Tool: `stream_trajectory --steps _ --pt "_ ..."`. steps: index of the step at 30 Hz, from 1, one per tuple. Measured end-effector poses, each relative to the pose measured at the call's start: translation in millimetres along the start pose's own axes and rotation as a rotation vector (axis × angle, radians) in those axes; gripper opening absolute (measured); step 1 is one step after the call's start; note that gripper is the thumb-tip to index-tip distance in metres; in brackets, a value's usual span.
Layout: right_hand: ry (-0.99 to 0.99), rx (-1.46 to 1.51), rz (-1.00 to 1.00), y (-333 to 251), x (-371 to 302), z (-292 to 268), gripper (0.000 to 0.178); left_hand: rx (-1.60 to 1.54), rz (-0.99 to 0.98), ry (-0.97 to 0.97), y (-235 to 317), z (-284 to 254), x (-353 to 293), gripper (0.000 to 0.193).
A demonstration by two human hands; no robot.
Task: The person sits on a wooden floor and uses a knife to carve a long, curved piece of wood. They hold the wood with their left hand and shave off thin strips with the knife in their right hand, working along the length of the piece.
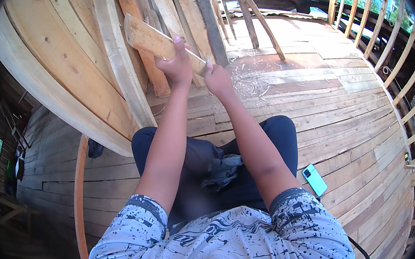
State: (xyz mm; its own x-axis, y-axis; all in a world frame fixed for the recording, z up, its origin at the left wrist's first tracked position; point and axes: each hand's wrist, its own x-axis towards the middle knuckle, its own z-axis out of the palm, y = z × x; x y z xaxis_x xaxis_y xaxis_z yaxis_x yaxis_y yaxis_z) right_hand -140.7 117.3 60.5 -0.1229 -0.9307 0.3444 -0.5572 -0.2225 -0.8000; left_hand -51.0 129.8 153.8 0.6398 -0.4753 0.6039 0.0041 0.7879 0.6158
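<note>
A short wooden board [148, 41] with a thin white line along its upper edge is tilted up in front of me, against the leaning planks. My left hand [176, 65] is closed around it near the middle, thumb on the upper edge. Closed at its near right end is my right hand [217, 80], with the fingertips where the white line stops. Whether that line is the board's bright edge or a separate strip, I cannot tell. A crumpled dark plastic bag [223, 171] lies in my lap between my knees.
Large planks [58, 58] lean on the left, close to my left arm. Wood shavings [260, 82] litter the plank floor [339, 125] ahead. A turquoise phone [315, 180] lies by my right knee. Wooden railing slats [406, 64] curve along the right side.
</note>
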Motion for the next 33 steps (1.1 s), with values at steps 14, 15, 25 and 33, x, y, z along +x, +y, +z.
stream_trajectory --steps 14,15,25,33 --pt "-0.153 -0.047 -0.084 12 1 -3 0.045 0.055 -0.111 -0.012 -18 -29 -2 0.057" --pt "-0.169 -0.051 -0.14 1 -4 -1 0.046 0.068 -0.111 -0.011 -16 -41 4 0.057" --pt "-0.231 -0.051 -0.115 77 -13 52 0.043 -0.052 0.098 0.112 -29 -92 -3 0.051" --pt "-0.282 -0.087 -0.163 107 15 63 0.036 0.086 0.16 0.134 -34 -90 2 0.057"
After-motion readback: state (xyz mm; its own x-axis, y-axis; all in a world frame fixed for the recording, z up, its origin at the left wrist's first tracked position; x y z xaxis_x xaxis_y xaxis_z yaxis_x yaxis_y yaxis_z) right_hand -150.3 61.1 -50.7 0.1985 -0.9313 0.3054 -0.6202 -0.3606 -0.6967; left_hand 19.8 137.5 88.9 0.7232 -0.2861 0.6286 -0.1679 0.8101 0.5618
